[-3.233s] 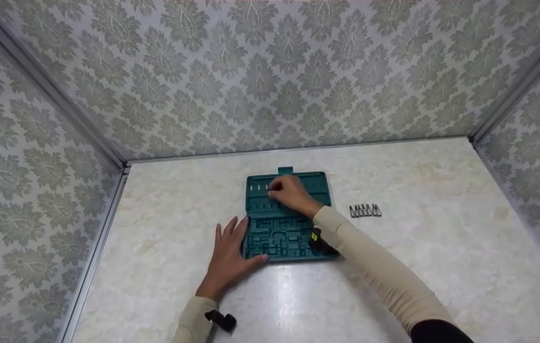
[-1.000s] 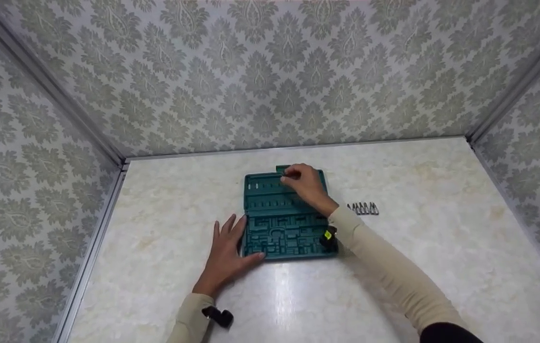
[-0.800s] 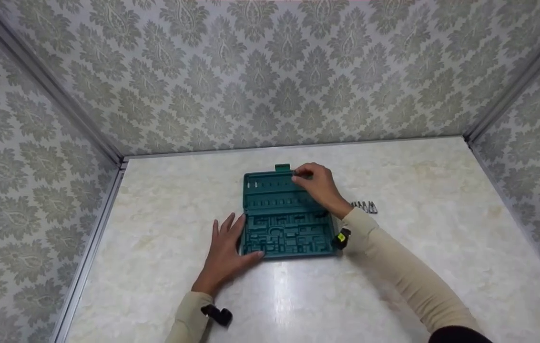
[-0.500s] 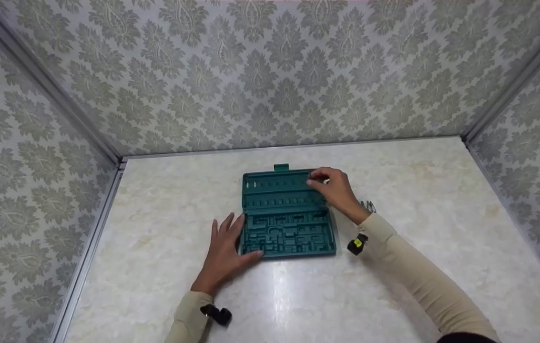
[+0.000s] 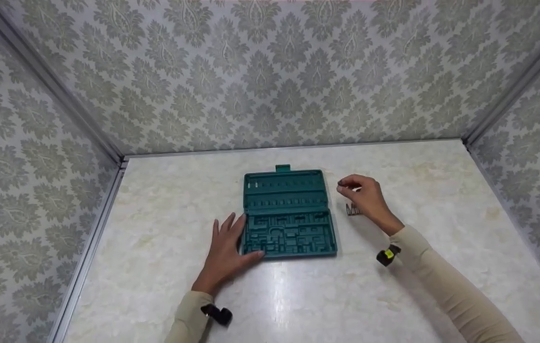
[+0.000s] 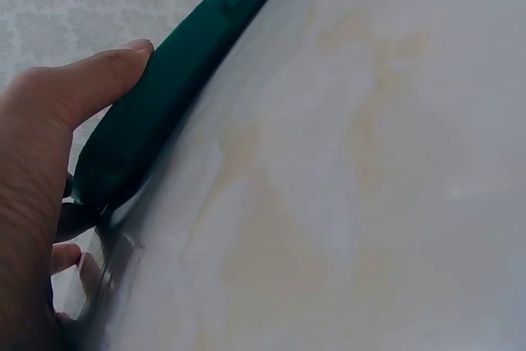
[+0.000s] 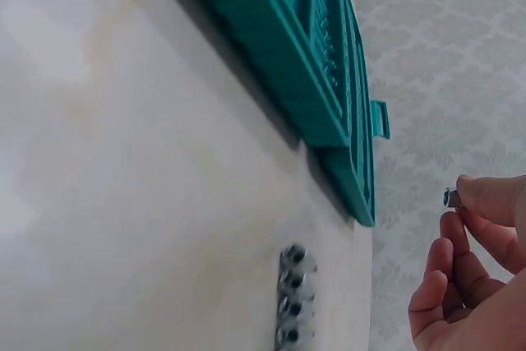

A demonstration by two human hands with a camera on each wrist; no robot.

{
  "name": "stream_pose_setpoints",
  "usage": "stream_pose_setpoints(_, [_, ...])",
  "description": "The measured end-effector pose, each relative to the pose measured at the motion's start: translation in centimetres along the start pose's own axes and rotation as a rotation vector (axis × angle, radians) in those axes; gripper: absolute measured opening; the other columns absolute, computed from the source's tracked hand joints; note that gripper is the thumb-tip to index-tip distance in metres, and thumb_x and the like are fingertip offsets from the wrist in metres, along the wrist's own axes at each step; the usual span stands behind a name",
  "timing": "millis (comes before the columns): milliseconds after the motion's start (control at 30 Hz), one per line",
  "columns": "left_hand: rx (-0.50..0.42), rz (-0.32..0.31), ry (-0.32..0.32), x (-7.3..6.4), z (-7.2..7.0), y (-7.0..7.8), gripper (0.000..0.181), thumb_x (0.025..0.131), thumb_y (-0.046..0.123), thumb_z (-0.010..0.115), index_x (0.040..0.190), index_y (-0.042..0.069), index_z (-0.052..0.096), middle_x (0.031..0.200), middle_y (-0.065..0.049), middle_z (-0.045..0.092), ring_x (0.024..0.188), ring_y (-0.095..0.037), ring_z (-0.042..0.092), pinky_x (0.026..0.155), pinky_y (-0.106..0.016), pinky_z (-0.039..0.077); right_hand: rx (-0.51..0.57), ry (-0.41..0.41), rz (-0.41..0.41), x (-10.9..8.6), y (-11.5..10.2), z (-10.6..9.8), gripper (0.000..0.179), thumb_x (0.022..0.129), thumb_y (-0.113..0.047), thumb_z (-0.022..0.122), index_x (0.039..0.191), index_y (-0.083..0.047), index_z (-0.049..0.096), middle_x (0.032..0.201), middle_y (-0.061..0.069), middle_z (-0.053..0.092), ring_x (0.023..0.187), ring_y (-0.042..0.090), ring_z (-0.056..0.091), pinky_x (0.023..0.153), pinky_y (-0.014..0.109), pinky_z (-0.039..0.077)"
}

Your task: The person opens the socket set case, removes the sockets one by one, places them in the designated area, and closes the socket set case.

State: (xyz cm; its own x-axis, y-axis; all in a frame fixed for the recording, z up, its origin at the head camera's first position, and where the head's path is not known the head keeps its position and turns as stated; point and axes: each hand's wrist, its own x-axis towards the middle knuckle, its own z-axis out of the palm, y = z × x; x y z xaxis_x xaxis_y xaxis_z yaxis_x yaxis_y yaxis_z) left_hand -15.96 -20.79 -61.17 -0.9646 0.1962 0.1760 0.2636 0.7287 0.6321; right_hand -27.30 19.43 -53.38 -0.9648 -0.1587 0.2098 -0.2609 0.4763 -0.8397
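A green plastic socket case (image 5: 289,233) lies open on the table, its moulded recesses facing up. My left hand (image 5: 227,257) rests at its near left corner, fingers spread along the left side and thumb (image 6: 115,80) on the front edge. Right of the case, my right hand (image 5: 365,197) pinches a small metal socket (image 7: 451,197) between thumb and fingertips, raised over the table. Beneath that hand stands a row of metal sockets (image 7: 292,306), partly hidden by it in the head view. Two silver pieces (image 5: 257,185) sit in the upper left slots of the lid.
The case's latch tab (image 5: 282,168) sticks out at the back. The pale marbled table (image 5: 165,200) is bounded by patterned walls (image 5: 289,95) at the back and both sides. A black wrist camera (image 5: 217,314) sits on the left sleeve, another on the right.
My right hand has moved from the lid rightward, off the case, carrying the socket toward the row. One fewer silver piece shows in the lid than at first. The left hand stays put.
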Motion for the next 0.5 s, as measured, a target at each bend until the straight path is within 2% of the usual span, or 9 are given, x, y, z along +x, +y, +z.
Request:
stream_pose_setpoints(200, [0.009, 0.004, -0.001, 0.1, 0.1, -0.1, 0.116, 0.085, 0.072, 0.081, 0.174, 0.013, 0.036, 0.175, -0.020, 0.038, 0.167, -0.039, 0.024, 0.136, -0.059, -0.005, -0.014, 0.010, 0.031, -1.3, 1.6, -2.0, 0.019, 0.105, -0.012, 0.077, 0.118, 0.001, 0.080, 0.113, 0.013, 0.079, 0.102, 0.024, 0.068, 0.084, 0.025, 0.052])
stream_pose_setpoints(500, [-0.013, -0.022, 0.002, -0.1, 0.2, -0.1, 0.117, 0.084, 0.075, 0.080, 0.176, 0.020, 0.033, 0.178, -0.016, 0.033, 0.168, -0.038, 0.020, 0.137, -0.057, -0.005, -0.038, 0.037, 0.106, -3.0, 3.9, -4.3, 0.026, 0.106, -0.017, 0.077, 0.121, 0.003, 0.079, 0.114, 0.016, 0.079, 0.100, 0.015, 0.067, 0.081, 0.017, 0.053])
